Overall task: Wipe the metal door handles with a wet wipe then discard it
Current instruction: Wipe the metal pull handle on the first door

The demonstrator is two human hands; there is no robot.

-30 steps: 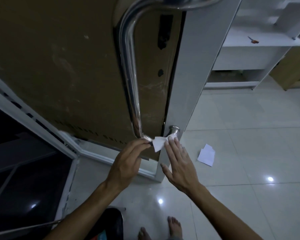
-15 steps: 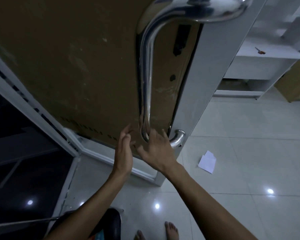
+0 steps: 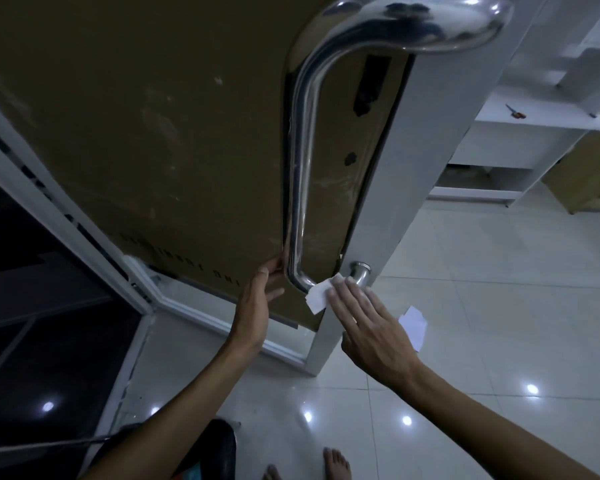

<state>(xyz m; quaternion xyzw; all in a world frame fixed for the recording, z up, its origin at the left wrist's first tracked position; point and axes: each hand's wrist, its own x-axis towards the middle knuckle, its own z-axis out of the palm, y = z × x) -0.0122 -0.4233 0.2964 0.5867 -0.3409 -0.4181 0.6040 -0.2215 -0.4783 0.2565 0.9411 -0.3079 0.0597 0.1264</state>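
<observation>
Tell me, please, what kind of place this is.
Probably an indoor room at an entrance, maybe a home or small shop. A door with a long metal handle stands open, the floor is glossy white tile, and white shelves line the far wall.

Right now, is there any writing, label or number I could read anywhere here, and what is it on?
Brown cardboard on the door: one row of dark printed letters along its lower edge, upside down and too blurred to read.
White paper on the floor: no writing shows.
Nothing else carries text.
</observation>
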